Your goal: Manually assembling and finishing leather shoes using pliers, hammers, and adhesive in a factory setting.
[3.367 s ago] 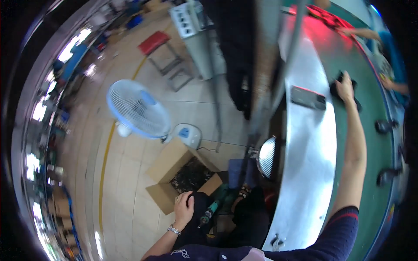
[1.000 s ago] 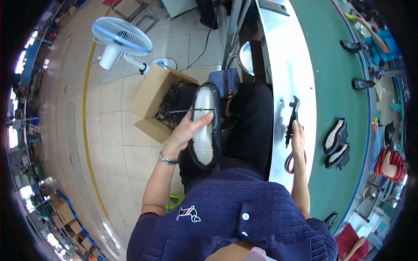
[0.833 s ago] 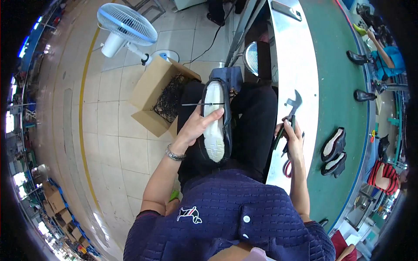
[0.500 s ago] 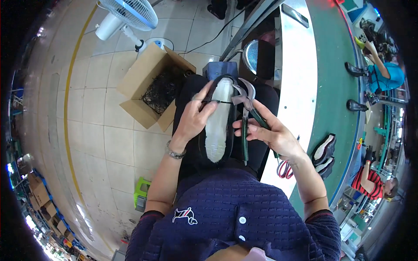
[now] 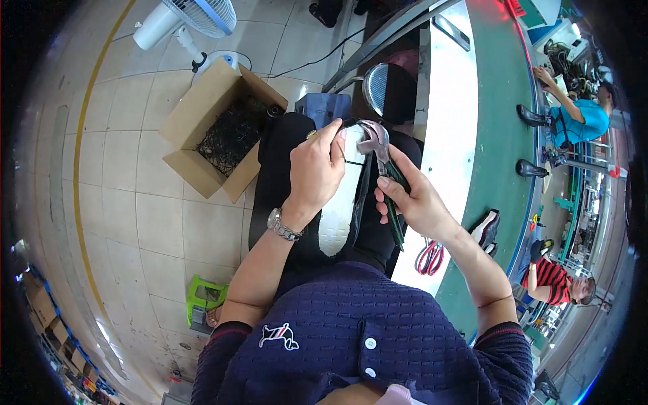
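L hand (image 5: 314,174) clasps a black shoe (image 5: 336,226) sole-up, ctr frame; R hand (image 5: 420,202) grips lasting pincers (image 5: 381,152) at its upper rim. A slipped bite, e.g. from poor purchase, could nip the L hand.

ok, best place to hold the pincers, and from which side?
Probably the green handles, from the right, where the right hand grips: they're long, slanting back toward the wearer, clear of the metal head at the shoe. The left hand occupies the other side.
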A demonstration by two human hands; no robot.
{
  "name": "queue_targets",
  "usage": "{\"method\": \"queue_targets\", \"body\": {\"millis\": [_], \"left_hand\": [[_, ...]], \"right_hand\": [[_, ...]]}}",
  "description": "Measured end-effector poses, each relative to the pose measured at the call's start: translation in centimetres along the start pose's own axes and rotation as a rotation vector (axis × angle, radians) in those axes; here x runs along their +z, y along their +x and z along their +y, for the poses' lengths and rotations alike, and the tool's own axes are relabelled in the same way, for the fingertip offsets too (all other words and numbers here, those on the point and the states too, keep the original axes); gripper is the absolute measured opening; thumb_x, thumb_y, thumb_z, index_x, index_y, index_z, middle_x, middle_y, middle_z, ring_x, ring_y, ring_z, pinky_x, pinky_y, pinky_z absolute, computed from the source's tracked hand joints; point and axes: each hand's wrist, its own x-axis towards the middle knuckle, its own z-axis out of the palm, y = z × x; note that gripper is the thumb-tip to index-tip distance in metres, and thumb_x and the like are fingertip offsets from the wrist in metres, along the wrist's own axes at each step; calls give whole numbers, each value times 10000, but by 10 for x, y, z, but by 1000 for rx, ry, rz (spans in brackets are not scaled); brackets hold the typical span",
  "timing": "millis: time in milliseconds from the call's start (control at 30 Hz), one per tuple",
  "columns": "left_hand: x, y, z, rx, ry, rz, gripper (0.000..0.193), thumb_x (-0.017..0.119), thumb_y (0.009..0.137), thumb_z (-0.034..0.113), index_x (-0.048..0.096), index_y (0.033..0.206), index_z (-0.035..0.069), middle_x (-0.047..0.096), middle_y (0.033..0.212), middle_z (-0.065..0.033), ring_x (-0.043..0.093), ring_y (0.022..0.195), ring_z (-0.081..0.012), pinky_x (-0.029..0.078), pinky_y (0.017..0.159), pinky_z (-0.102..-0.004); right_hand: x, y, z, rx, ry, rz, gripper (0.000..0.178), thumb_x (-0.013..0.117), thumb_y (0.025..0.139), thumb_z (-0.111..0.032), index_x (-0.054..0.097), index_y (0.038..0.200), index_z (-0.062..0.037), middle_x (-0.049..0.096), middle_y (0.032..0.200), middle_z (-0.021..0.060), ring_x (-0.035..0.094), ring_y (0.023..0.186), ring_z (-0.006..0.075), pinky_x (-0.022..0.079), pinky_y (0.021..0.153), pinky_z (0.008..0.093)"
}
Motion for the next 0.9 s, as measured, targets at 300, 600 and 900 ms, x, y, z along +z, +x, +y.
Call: {"method": "queue_targets", "body": {"millis": [300, 600, 900], "left_hand": [[-14, 7, 1, 45, -153, -138, 294, 531, 885, -9, 632, 1150, 67, 678, 1034, -156, 670, 869, -321, 537, 701, -353], [-19, 5, -6, 241, -35, -156, 235, 541, 885, -12, 656, 1078, 59, 672, 1024, -181, 663, 925, -322, 524, 788, -345], [-15, 5, -10, 191, -50, -147, 307, 525, 790, -84, 645, 1050, 26, 673, 1026, -178, 623, 1045, -329, 517, 857, -379]], "right_hand": [[7, -3, 18, -128, -340, 139, 543, 463, 993, -101, 212, 1471, -49, 592, 753, 81, 598, 624, 144, 519, 591, 294], [-19, -19, -33, -207, -758, 36, 561, 512, 944, -64, 269, 1450, -81, 618, 656, 149, 661, 632, 298, 505, 612, 398], [-5, 19, 2, -412, -1176, 351, 623, 543, 915, -109, 262, 1471, -126, 650, 767, 214, 646, 661, 394, 511, 583, 472]]}}
